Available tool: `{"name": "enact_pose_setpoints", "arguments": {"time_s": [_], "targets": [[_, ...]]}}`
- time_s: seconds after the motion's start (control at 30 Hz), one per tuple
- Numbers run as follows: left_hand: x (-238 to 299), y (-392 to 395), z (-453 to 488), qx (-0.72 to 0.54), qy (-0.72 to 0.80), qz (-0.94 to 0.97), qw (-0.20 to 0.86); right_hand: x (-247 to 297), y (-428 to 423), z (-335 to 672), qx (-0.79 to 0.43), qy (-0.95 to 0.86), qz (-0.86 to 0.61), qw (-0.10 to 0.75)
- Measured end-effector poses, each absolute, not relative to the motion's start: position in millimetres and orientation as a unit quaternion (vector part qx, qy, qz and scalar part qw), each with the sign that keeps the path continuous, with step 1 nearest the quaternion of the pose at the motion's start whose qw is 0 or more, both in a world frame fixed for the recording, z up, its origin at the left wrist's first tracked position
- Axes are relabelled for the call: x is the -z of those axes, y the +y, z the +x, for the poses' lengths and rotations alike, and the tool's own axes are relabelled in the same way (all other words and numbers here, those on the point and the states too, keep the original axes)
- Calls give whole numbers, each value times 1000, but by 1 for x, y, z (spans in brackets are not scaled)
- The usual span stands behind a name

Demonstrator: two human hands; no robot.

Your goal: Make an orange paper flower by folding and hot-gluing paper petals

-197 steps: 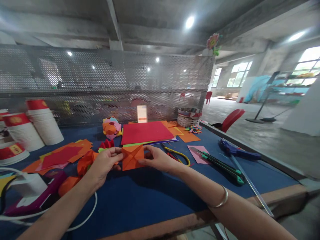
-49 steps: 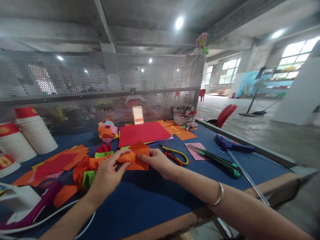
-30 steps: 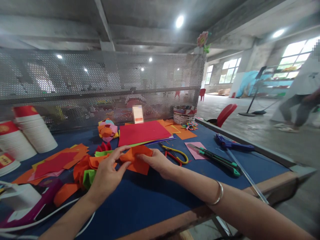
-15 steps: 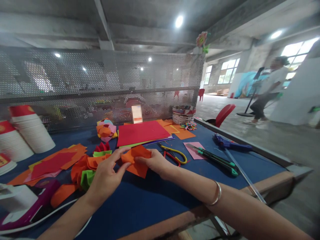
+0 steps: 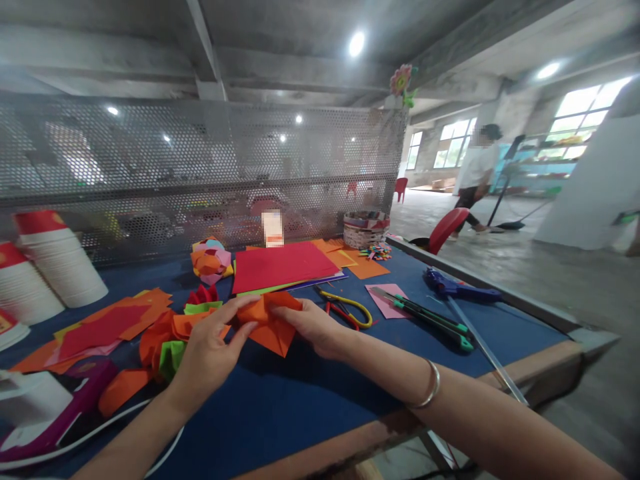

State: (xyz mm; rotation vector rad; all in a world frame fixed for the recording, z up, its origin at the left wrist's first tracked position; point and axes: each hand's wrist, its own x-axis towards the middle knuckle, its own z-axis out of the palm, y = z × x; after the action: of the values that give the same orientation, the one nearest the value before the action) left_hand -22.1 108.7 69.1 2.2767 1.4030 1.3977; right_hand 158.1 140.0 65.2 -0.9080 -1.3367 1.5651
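Both my hands hold a folded orange paper (image 5: pixel 271 327) just above the blue table (image 5: pixel 310 407). My left hand (image 5: pixel 207 350) pinches its left side with thumb and fingers. My right hand (image 5: pixel 313 327) grips its right side, fingers curled over the top fold. The sheet is partly collapsed into a pointed shape hanging down. A silver bangle (image 5: pixel 425 393) sits on my right wrist.
Folded orange and green paper pieces (image 5: pixel 167 337) lie left of my hands. A red sheet stack (image 5: pixel 283 265), yellow-handled scissors (image 5: pixel 350 308), a green utility knife (image 5: pixel 430 319), a blue glue gun (image 5: pixel 455 288), a purple glue gun (image 5: pixel 55 417) and paper cups (image 5: pixel 60 267) surround them. A person walks at far right.
The flat creased orange square has been folded inward into a pointed shape between my hands. A person has walked leftward across the hall at right.
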Motion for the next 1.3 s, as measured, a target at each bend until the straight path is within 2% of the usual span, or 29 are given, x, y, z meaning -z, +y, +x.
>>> {"name": "enact_pose_setpoints", "arguments": {"time_s": [0.17,0.67,1.1,1.3], "targets": [[-68,111,-24,-477,470,739,73,-64,140,161,-685,-511,-313,416],[-67,113,-25,-486,486,719,99,-67,142,162,-659,-519,-364,404],[-69,108,-23,-435,425,793,-35,-70,141,163,-661,-516,-371,400],[-66,113,-25,-454,424,783,-36,-67,143,161,-656,-522,-364,405]]}}
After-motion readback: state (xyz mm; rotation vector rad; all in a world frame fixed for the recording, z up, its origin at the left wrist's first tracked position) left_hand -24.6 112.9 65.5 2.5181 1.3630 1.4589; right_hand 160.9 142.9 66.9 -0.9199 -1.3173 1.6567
